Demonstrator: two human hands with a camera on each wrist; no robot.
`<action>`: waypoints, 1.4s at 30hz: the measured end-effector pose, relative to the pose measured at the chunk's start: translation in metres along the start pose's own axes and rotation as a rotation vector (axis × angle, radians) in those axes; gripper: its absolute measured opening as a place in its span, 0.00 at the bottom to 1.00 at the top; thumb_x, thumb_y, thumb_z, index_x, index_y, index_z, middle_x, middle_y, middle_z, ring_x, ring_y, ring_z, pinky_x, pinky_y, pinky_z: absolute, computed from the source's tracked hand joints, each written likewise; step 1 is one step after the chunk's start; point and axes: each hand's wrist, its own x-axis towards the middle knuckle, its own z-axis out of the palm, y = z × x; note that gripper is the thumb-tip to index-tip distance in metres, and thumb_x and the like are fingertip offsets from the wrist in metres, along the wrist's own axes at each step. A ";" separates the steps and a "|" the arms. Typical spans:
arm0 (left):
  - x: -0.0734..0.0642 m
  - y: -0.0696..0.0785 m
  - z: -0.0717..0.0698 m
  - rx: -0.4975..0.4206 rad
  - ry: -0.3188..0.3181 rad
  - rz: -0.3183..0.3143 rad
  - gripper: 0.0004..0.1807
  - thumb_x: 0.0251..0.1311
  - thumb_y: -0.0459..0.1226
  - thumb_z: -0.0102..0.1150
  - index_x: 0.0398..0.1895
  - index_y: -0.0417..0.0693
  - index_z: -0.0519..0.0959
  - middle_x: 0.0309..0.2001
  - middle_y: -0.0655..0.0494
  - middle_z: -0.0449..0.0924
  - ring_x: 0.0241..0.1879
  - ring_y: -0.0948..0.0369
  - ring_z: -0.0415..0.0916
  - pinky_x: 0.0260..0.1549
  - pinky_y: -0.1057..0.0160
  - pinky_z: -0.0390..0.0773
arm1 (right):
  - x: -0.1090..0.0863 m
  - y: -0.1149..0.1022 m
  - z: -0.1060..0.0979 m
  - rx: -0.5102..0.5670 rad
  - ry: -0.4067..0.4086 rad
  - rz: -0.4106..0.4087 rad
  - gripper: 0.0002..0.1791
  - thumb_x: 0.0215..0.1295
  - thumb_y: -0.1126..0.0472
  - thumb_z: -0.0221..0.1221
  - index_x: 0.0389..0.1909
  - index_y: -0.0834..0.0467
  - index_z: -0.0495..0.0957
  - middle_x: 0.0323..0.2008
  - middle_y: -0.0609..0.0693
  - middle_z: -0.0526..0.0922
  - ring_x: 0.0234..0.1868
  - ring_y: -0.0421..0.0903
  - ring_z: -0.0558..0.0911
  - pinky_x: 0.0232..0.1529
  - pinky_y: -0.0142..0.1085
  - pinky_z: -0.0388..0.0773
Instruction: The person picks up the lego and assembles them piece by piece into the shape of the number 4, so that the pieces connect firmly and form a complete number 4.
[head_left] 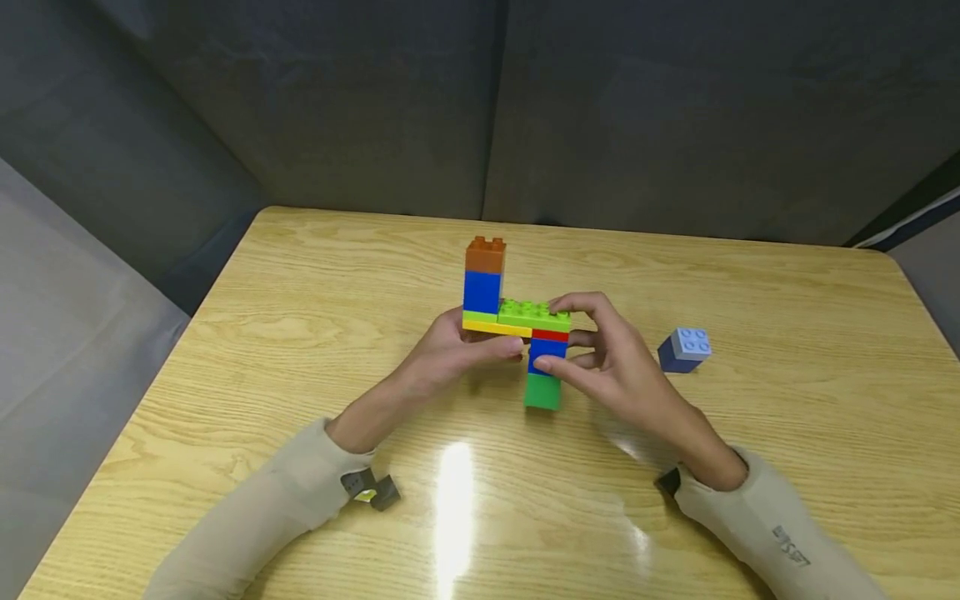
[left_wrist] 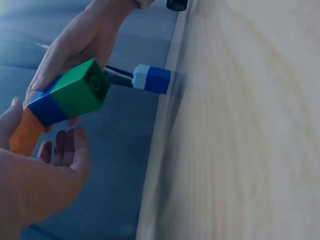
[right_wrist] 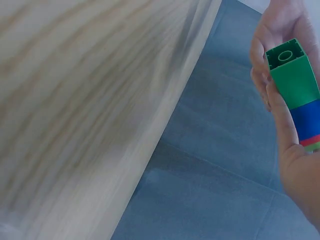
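Observation:
A stepped brick build (head_left: pixel 480 292) is held above the wooden table. Its left column has an orange brick over a blue one, on lime and yellow plates. To the right, a lime studded brick (head_left: pixel 534 314) sits over a red layer, a blue brick and a green brick (left_wrist: pixel 80 90). My left hand (head_left: pixel 450 346) holds the yellow-plate end, thumb along the near side and other fingers mostly hidden behind. My right hand (head_left: pixel 622 367) grips the right column, thumb on the blue brick and index finger on the lime studs. The green brick's hollow underside shows in both wrist views.
A light-blue brick (head_left: pixel 692 342) is stacked on a dark-blue brick (head_left: pixel 677 362), standing on the table (head_left: pixel 337 275) right of my right hand. Dark curtains (head_left: pixel 360 108) hang behind the table's far edge.

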 end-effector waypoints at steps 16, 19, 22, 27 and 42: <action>-0.003 -0.003 0.008 -0.052 0.094 0.050 0.21 0.67 0.32 0.62 0.62 0.35 0.74 0.57 0.42 0.81 0.53 0.52 0.82 0.65 0.42 0.73 | 0.000 -0.001 0.003 -0.031 -0.036 -0.022 0.36 0.61 0.77 0.69 0.67 0.65 0.63 0.65 0.58 0.70 0.54 0.54 0.83 0.50 0.36 0.85; -0.003 -0.001 0.008 -0.063 0.104 0.057 0.20 0.68 0.32 0.61 0.62 0.38 0.72 0.57 0.42 0.80 0.53 0.51 0.83 0.64 0.41 0.74 | 0.001 -0.002 -0.006 -0.077 -0.037 -0.034 0.35 0.64 0.76 0.67 0.70 0.63 0.65 0.67 0.58 0.71 0.54 0.51 0.83 0.51 0.35 0.84; -0.003 0.001 0.007 -0.065 0.109 0.046 0.20 0.69 0.31 0.61 0.62 0.40 0.71 0.57 0.43 0.80 0.53 0.51 0.83 0.63 0.44 0.76 | 0.002 -0.003 -0.015 -0.103 -0.020 -0.035 0.33 0.67 0.76 0.65 0.70 0.63 0.67 0.65 0.58 0.74 0.53 0.51 0.85 0.51 0.32 0.83; -0.003 0.003 0.005 -0.063 0.110 0.046 0.21 0.68 0.31 0.61 0.62 0.42 0.71 0.58 0.42 0.80 0.55 0.50 0.81 0.64 0.47 0.75 | 0.004 -0.005 -0.031 -0.213 0.026 -0.066 0.29 0.68 0.75 0.63 0.69 0.63 0.70 0.61 0.56 0.78 0.52 0.50 0.85 0.52 0.29 0.81; 0.001 0.003 0.008 -0.131 0.118 0.070 0.23 0.69 0.32 0.58 0.64 0.44 0.66 0.59 0.41 0.78 0.54 0.53 0.81 0.65 0.42 0.72 | -0.014 0.018 -0.120 -0.698 -0.450 0.506 0.48 0.66 0.56 0.71 0.78 0.67 0.55 0.74 0.75 0.54 0.72 0.76 0.58 0.62 0.71 0.65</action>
